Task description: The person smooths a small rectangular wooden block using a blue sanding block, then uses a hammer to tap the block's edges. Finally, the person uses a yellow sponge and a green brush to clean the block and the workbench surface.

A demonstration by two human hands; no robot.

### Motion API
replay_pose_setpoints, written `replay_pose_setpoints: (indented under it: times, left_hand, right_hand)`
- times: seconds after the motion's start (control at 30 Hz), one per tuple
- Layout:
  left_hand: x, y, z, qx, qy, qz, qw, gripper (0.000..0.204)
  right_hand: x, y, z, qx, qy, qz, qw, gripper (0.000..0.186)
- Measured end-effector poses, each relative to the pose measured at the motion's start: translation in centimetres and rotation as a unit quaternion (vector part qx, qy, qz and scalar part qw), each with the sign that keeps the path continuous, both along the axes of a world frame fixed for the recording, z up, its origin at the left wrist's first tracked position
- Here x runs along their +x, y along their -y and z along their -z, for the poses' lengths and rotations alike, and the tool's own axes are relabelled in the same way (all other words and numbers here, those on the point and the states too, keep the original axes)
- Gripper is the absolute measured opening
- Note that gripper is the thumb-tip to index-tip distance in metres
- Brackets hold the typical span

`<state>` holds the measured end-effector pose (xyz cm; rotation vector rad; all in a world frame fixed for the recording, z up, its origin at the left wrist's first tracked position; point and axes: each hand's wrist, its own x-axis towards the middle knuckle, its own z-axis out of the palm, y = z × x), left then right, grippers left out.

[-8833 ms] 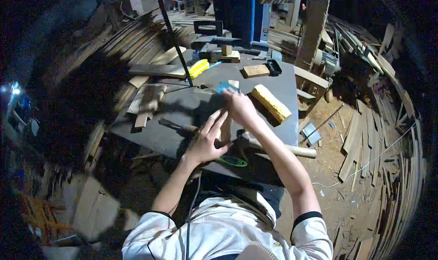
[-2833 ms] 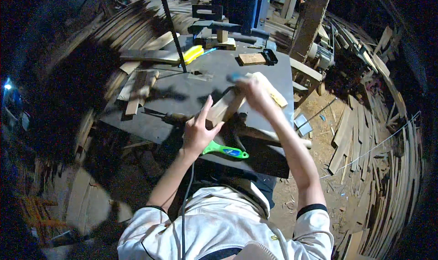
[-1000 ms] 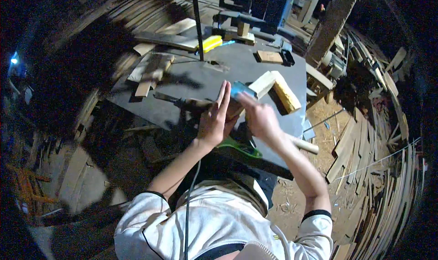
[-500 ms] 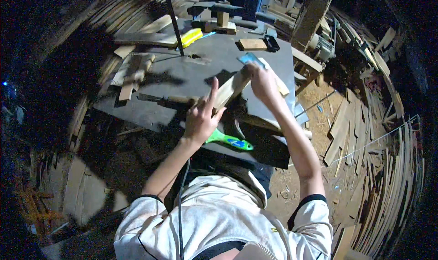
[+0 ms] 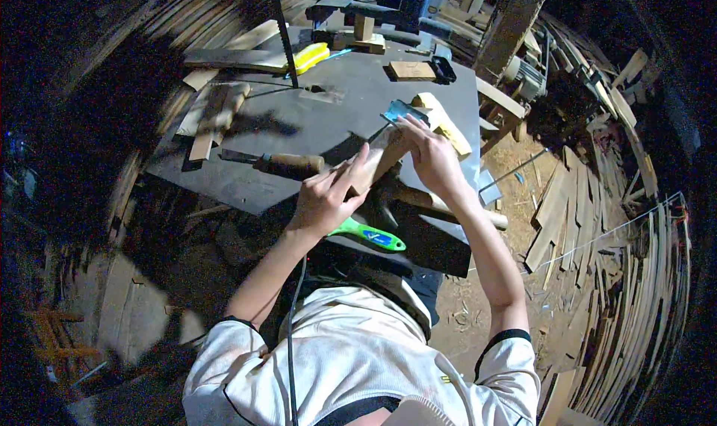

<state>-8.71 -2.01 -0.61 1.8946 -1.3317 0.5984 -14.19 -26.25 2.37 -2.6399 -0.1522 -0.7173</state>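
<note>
My left hand point(image 5: 328, 194) grips the near end of a long pale wooden piece point(image 5: 379, 157) angled across the dark grey tabletop point(image 5: 284, 191), fingers closed round it. At the piece's far end, my right hand point(image 5: 432, 153) has its fingers pressed together on a small translucent blue flat piece point(image 5: 399, 112), lying over the wood. A pale yellow block point(image 5: 452, 131) is just right of that. Left of my left hand lies a wooden-handled chisel point(image 5: 291, 162). A green-handled brush point(image 5: 377, 238) lies nearer me, and a round wooden handle point(image 5: 485, 218) sticks past the table's right edge.
A thin toothed blade point(image 5: 284, 41) stands upright over the table, near a yellow tool point(image 5: 311, 56) and flat boards point(image 5: 216, 120). A small board point(image 5: 409, 71) sits at back right. A motor point(image 5: 529, 79) is beside a post, and loose planks point(image 5: 560, 202) cover the floor at right.
Both hands stay on the wood while my right hand moves back and forth with the blue piece. Since half a second ago it has drawn slightly nearer, and my left fingers lean further right.
</note>
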Motion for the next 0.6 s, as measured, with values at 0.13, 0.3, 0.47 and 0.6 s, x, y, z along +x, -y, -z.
replay_pose_setpoints:
  times: [0.13,0.3,0.47,0.6]
  left_hand:
    - [0.1,0.1,0.1,-0.030,0.052,-0.020,0.998,0.076]
    - [-0.4,-0.1,-0.2,-0.049,0.065,-0.042,0.996,0.058]
    - [0.0,-0.4,-0.6,-0.040,0.109,-0.041,0.992,0.054]
    - [-1.1,-0.5,-1.6,0.004,0.062,-0.024,0.998,0.066]
  right_hand:
    - [0.5,-0.6,-0.1,0.018,0.014,-0.019,1.000,0.046]
    - [2.0,-1.4,-0.3,0.039,0.013,-0.034,0.999,0.048]
    - [1.1,-1.6,-0.5,0.011,0.010,-0.030,0.999,0.044]
    - [-0.5,-1.1,0.1,-0.002,0.011,-0.033,0.999,0.043]
